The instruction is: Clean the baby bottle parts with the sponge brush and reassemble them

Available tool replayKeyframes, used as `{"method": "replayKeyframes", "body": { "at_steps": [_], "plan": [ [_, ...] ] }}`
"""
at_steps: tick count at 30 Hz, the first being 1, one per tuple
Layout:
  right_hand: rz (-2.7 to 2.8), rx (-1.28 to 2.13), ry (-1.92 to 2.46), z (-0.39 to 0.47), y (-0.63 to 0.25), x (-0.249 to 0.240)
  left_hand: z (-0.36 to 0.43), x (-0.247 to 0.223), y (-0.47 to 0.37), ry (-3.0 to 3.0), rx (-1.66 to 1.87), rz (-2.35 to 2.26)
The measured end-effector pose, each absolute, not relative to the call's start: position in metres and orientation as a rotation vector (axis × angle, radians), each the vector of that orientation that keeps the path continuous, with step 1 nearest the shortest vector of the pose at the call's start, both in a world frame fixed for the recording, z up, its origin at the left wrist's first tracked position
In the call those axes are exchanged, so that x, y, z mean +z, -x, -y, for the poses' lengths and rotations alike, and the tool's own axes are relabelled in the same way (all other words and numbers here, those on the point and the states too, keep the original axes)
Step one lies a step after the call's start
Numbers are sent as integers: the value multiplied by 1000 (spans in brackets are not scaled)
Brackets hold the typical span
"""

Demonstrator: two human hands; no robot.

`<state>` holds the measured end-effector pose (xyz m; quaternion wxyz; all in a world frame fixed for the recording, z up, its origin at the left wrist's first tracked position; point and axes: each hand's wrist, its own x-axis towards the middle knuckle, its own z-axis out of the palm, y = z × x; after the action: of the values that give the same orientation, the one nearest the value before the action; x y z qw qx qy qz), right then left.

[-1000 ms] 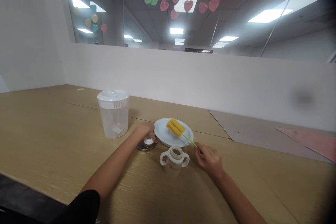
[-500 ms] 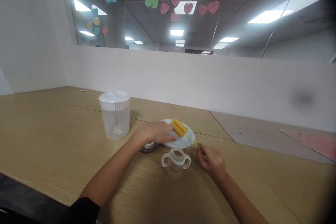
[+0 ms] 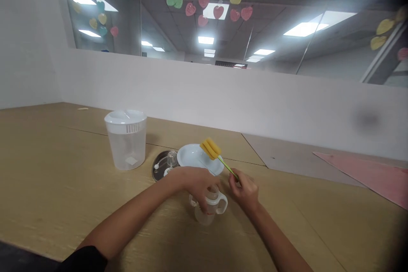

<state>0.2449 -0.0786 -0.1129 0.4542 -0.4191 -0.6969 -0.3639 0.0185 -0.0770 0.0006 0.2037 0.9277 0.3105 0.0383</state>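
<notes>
Two-handled bottle (image 3: 205,217), translucent, bearing red print below a pale collar; it stands upright, its mouth and left loop partly hidden; sponge brush (image 3: 211,148), its ridged yellow head on a thin green handle, slanting up toward the left, beyond the bottle and apart from it

The left hand (image 3: 196,182) has its fingers closed about the two-handled bottle (image 3: 205,218), while the right hand (image 3: 246,190) pinches a yellow sponge brush (image 3: 210,148) by its green handle. Beyond the left fingers sits a white plate (image 3: 188,153); left of them, a metal dish (image 3: 156,165) carries a clear dome (image 3: 172,158), with a lidded plastic pitcher (image 3: 126,146) farther left.
</notes>
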Motion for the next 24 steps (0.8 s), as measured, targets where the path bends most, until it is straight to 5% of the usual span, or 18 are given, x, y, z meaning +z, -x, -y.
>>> {"method": "replayKeyframes", "body": {
  "at_steps": [3,14,24],
  "plan": [
    [1612,-785,1079,81,-240,-113,67,13,-5,-2612,166,-639],
    [1619,-808,966,88,-223,-114,8,10,23,-2671,1071,-1220],
    [1932,-983,975,86,-228,-105,2,-1,19,-3053,1085,-1288]
  ]
}}
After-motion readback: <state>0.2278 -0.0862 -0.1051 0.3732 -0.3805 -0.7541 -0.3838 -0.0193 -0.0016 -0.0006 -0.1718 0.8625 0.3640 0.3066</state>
